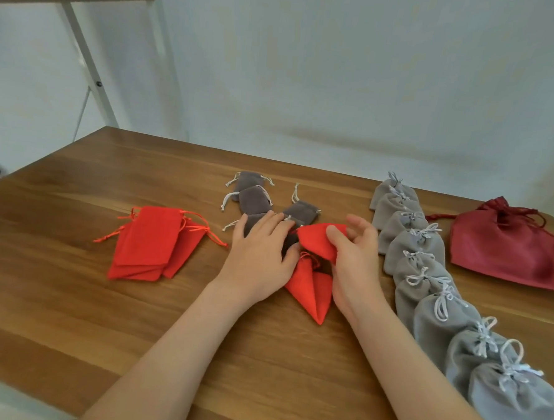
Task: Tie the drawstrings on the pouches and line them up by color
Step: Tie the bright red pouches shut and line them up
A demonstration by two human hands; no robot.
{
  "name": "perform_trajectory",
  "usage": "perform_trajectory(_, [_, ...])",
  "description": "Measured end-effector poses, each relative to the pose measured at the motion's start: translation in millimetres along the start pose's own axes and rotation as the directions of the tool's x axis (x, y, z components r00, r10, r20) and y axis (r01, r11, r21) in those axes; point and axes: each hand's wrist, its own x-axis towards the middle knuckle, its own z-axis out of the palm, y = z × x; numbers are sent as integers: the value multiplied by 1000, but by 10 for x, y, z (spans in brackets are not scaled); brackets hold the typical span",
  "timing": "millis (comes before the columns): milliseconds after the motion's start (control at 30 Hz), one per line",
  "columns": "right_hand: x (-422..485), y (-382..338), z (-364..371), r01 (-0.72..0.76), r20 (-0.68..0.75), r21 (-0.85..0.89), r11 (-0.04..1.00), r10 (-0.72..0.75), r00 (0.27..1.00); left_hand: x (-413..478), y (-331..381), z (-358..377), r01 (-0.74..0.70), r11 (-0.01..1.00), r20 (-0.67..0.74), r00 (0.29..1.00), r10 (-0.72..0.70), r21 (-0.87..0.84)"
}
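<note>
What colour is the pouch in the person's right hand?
Bright orange-red; the pouch shows best in the head view.

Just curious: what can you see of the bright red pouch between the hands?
The bright red pouch looks like soft, velvety cloth, creased and bunched at its middle, where a matching drawstring shows. It lies on the wooden table, one corner toward the person. The right hand grips its upper fold; the left hand touches it with its thumb.
</note>
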Motion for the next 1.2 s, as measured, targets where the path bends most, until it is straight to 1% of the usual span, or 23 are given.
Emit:
perform_trajectory(100, [-1, -67, 4, 1, 16, 252, 968, -5, 1000, 7, 37, -41, -54, 993, -23, 998, 52, -101])
perform_trajectory(167, [-11, -101, -12, -33, 63, 370, 929, 10, 998, 2, 46, -31, -108, 991, 21, 994, 110, -79])
perform_trajectory(200, [-10, -104, -19, -51, 94, 393, 918, 15, 995, 1, 42, -9, -125, 991, 44, 991, 126, -40])
perform_trajectory(267, [-6, -100, -35, -64, 142, 376, 924, 10, 990, 10, 4, 23, -127, 990, 35, 992, 125, 55])
perform_trajectory(333, [6, -82, -43, -23, 132, 317, 948, -19, 991, 41, -28, 8, -109, 984, -56, 991, 117, 142])
perform_trajectory(400, [1, -66, -49, 1, 117, 243, 970, -30, 993, 64, -130, 6, -69, 983, -171, 980, 98, 168])
perform_trajectory(467, [-3, -55, -61, -29, 127, 195, 980, 4, 992, 58, -189, -44, 40, 985, -198, 980, -6, 168])
perform_trajectory(533, [-5, -46, -63, -54, 163, 160, 986, 28, 986, 51, -196, -93, 139, 989, -304, 946, -115, 56])
perform_trajectory(567, [-6, -45, -58, -48, 174, 139, 989, 23, 984, 39, -164, -125, 144, 990, -360, 923, -138, -10])
perform_trajectory(600, [-14, -50, -49, -28, 179, 117, 993, 7, 984, 30, -109, -154, 109, 992, -419, 899, -129, -71])
perform_trajectory(667, [-37, -58, -42, 14, 197, 83, 996, -31, 980, 23, 15, -181, -27, 979, -486, 871, -76, -201])
perform_trajectory(733, [-64, -64, -54, 35, 251, 83, 996, -55, 966, 12, 149, -163, -100, 926, -438, 896, -74, -363])
perform_trajectory(767, [-75, -70, -64, 44, 284, 97, 994, -70, 956, 5, 207, -144, -98, 895, -391, 916, -89, -434])
perform_trajectory(800, [-78, -75, -72, 51, 312, 125, 991, -88, 946, 0, 244, -111, -86, 878, -353, 931, -99, -471])
perform_trajectory(900, [-74, -86, -68, 58, 363, 210, 976, -133, 922, -13, 280, -60, -29, 882, -301, 945, -129, -471])
perform_trajectory(1000, [-62, -87, -51, 67, 385, 209, 976, -145, 911, -6, 256, -69, 58, 867, -266, 940, -214, -494])
perform_trajectory(1100, [-52, -108, -46, 47, 380, 226, 973, -133, 916, -6, 232, -93, 136, 851, -212, 938, -275, -507])
perform_trajectory(1200, [-59, -124, -64, 14, 374, 213, 977, -94, 923, -6, 216, -103, 153, 853, -199, 938, -285, -498])
